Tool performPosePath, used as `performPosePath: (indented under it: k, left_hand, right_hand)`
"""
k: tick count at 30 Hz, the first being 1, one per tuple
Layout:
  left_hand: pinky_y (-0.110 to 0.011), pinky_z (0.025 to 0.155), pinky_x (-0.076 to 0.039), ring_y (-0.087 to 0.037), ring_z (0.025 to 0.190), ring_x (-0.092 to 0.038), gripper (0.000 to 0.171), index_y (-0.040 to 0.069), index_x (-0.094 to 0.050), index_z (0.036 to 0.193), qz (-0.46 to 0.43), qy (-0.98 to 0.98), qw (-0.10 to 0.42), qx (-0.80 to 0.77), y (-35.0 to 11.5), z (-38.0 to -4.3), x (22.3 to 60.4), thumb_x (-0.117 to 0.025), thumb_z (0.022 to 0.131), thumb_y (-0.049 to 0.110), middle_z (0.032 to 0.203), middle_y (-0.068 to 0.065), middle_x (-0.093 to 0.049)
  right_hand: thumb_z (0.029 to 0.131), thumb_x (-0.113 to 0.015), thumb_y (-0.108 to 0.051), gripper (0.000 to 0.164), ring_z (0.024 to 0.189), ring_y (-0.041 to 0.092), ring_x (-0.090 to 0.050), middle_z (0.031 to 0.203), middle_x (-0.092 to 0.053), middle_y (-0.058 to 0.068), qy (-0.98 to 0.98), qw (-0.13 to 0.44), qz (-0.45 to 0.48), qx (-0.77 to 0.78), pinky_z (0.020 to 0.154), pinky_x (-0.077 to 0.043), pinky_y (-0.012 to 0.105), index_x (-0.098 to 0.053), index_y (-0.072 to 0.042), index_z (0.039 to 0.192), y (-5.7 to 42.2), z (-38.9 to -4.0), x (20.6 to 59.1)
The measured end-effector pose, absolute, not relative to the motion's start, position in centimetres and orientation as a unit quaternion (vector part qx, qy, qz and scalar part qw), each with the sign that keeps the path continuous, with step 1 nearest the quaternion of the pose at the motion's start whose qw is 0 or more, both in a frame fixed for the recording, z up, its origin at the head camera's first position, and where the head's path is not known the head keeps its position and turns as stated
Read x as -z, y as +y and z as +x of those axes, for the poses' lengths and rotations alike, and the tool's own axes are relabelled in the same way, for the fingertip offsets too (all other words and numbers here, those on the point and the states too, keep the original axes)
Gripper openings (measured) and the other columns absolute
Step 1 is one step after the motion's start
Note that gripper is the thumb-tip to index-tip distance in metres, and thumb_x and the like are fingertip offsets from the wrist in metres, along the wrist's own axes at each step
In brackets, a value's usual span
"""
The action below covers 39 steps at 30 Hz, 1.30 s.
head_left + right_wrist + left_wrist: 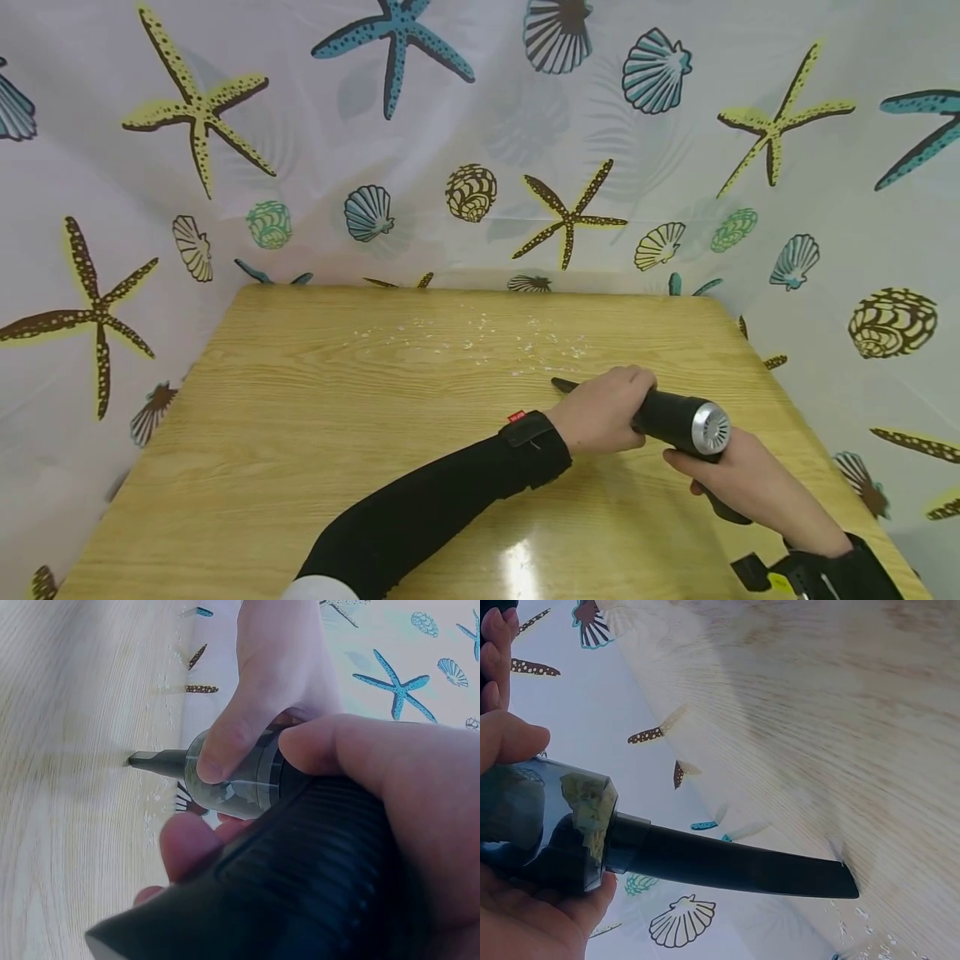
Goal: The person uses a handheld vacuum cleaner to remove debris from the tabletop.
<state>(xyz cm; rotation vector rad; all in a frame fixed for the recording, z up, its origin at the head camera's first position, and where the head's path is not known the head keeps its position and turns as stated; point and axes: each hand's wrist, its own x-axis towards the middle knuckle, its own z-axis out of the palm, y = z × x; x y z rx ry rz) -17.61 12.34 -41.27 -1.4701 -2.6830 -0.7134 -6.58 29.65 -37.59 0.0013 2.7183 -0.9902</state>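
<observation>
Both hands hold a black handheld vacuum cleaner (671, 419) over the right part of the wooden table. My right hand (753, 482) grips its ribbed handle (307, 870), below the silver rear end. My left hand (606, 410) is wrapped round the clear front canister (536, 825), thumb on one side and fingers beneath; pale debris shows inside. From the canister a narrow black crevice nozzle (735, 862) points down and away, its tip close over the tabletop. Small white scraps (528, 346) lie scattered just beyond the nozzle tip.
The wooden table (262, 467) reaches back to a hanging sheet (420, 150) printed with starfish and shells, which also flanks it left and right. More white scraps (405, 329) spread toward the table's back middle. Black bands cover both wrists.
</observation>
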Motion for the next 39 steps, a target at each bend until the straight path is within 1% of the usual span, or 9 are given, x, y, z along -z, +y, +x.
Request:
performPosePath:
  k: [12, 22, 29, 34, 39]
  left_hand:
    - [-0.02, 0.078, -0.046, -0.003, 0.089, -0.046, 0.049, 0.015, -0.05, 0.112, -0.478, -0.85, 0.002, 0.223, 13.6, -18.1, 41.4, -0.078, 0.074, 0.028, 0.104, 0.006, -0.052]
    - [-0.021, 0.078, -0.046, -0.003, 0.091, -0.045, 0.05, 0.016, -0.05, 0.111, -0.476, -0.851, 0.002, 0.224, 14.7, -18.2, 41.3, -0.08, 0.073, 0.028, 0.104, 0.006, -0.052]
    - [-0.022, 0.077, -0.046, -0.003, 0.089, -0.046, 0.049, 0.016, -0.051, 0.111, -0.474, -0.851, 0.0, 0.224, 15.2, -18.5, 41.4, -0.079, 0.073, 0.028, 0.102, 0.007, -0.052]
    - [-0.021, 0.074, -0.046, -0.003, 0.086, -0.046, 0.048, 0.016, -0.05, 0.109, -0.474, -0.85, 0.002, 0.23, 15.4, -18.7, 41.3, -0.079, 0.073, 0.027, 0.101, 0.007, -0.052]
    - [-0.021, 0.073, -0.046, -0.003, 0.084, -0.046, 0.047, 0.016, -0.05, 0.108, -0.473, -0.849, -0.002, 0.236, 15.6, -18.9, 41.2, -0.079, 0.073, 0.026, 0.099, 0.006, -0.051]
  right_hand:
    - [0.089, -0.065, -0.037, 0.062, 0.064, 0.022, -0.06, 0.073, -0.061, 0.009, 0.936, 0.117, 0.011, 0.332, 0.064, -0.046, 0.039, -0.047, 0.008, 0.127, 30.5, -6.6, 37.8]
    - [0.088, -0.066, -0.04, 0.069, 0.065, 0.024, -0.061, 0.074, -0.062, 0.011, 0.938, 0.113, 0.026, 0.327, 0.063, -0.046, 0.039, -0.042, 0.007, 0.132, 31.3, -6.8, 37.8]
    - [0.088, -0.065, -0.038, 0.066, 0.063, 0.024, -0.061, 0.068, -0.062, 0.008, 0.941, 0.102, 0.027, 0.321, 0.063, -0.046, 0.039, -0.043, 0.007, 0.132, 31.5, -6.9, 37.7]
    - [0.088, -0.065, -0.039, 0.068, 0.063, 0.024, -0.061, 0.067, -0.062, 0.008, 0.943, 0.099, 0.028, 0.316, 0.063, -0.046, 0.038, -0.042, 0.008, 0.132, 31.6, -7.1, 37.5]
    - [0.089, -0.065, -0.036, 0.064, 0.062, 0.022, -0.06, 0.066, -0.062, 0.008, 0.943, 0.095, 0.024, 0.317, 0.061, -0.046, 0.038, -0.043, 0.01, 0.129, 31.9, -7.2, 37.5]
